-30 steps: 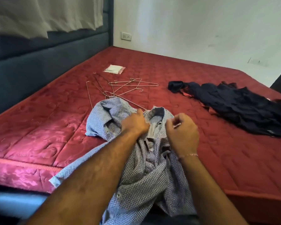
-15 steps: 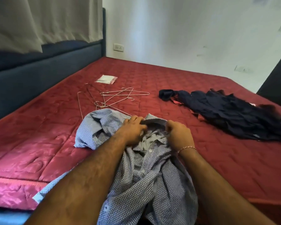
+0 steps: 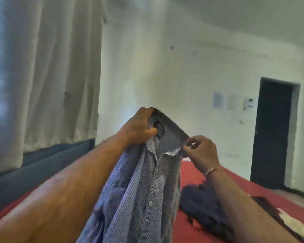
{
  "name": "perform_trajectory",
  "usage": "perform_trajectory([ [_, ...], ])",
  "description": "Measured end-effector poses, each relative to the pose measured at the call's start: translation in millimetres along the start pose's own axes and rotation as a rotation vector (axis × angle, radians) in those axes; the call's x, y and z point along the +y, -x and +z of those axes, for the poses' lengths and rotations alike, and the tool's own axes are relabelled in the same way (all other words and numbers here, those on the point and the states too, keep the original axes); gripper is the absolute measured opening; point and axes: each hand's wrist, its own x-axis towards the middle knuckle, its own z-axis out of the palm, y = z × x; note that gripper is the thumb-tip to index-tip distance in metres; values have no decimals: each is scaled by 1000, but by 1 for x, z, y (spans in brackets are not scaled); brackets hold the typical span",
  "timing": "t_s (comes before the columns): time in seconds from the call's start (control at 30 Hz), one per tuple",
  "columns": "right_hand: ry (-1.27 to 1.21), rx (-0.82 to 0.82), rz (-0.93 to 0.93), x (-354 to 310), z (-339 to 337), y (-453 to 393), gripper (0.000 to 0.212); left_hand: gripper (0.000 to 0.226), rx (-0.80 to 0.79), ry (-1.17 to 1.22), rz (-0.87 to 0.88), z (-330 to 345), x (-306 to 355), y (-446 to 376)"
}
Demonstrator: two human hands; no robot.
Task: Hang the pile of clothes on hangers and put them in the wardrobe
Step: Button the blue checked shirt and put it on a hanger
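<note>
A blue-and-white checked shirt (image 3: 140, 190) hangs in the air in front of me, held up by its collar. My left hand (image 3: 139, 128) grips the collar's left side at the top. My right hand (image 3: 200, 149) pinches the collar's right edge a little lower. The shirt's body drapes down between my forearms, buttons showing. A heap of dark navy clothes (image 3: 205, 204) lies on the red mattress (image 3: 191, 172) behind the shirt, to the right. The wire hangers are out of view.
A pale curtain (image 3: 51, 76) hangs at the left above a dark blue headboard (image 3: 42, 163). A white wall stands ahead with a dark doorway (image 3: 274, 132) at the right. Something white (image 3: 291, 220) lies at the mattress's right edge.
Both hands have lifted the checked shirt off the mattress by its collar. My view has swung upward, so the hangers on the bed are no longer seen.
</note>
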Motion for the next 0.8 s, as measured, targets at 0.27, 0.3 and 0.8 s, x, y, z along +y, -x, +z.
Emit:
perform_trajectory([
  [0.27,3,163,-53,-35,-40,-52,39,58,-233,-135,-39,-77,48,-39],
  [0.3,45,203,-60,-36,-35,-46,48,57,-293,-78,-39,-77,52,-32],
  [0.8,694,-1110,220,103,122,249,34,43,-473,65,-892,111,-84,337],
])
